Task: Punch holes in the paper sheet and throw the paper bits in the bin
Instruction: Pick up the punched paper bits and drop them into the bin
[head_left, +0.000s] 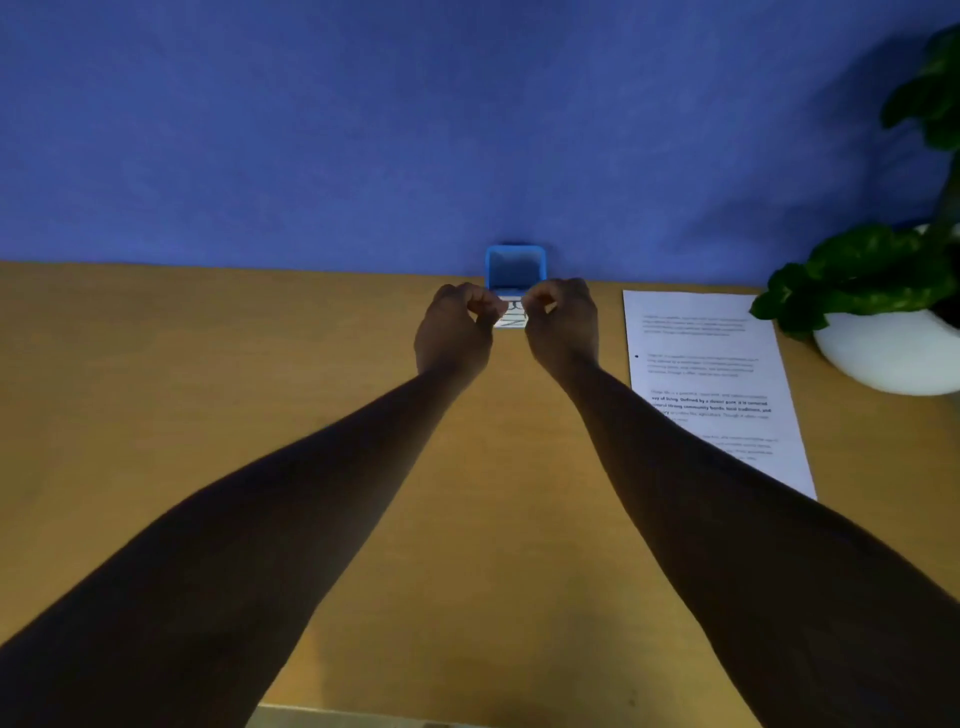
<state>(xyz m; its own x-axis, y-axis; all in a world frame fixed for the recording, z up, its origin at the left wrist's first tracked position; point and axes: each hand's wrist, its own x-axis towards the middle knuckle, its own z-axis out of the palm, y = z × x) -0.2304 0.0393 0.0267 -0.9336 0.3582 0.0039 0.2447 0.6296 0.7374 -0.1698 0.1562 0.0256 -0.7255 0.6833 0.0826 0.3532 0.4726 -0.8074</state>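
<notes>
A small blue bin (514, 266) stands open at the far edge of the table, against the blue wall. Just in front of it my left hand (457, 332) and my right hand (563, 325) face each other with fingers curled and pinched. Between their fingertips is a small white object with dark markings (511, 317), held at its two ends right by the bin's front rim. Most of it is hidden by my fingers, so I cannot tell what it is. The printed paper sheet (711, 379) lies flat on the table to the right of my right arm.
The wooden table (208, 389) spreads wide to the left and towards me. A leafy plant in a white round pot (893, 353) stands at the far right, its leaves overlapping the sheet's top corner. The blue wall runs along the back edge.
</notes>
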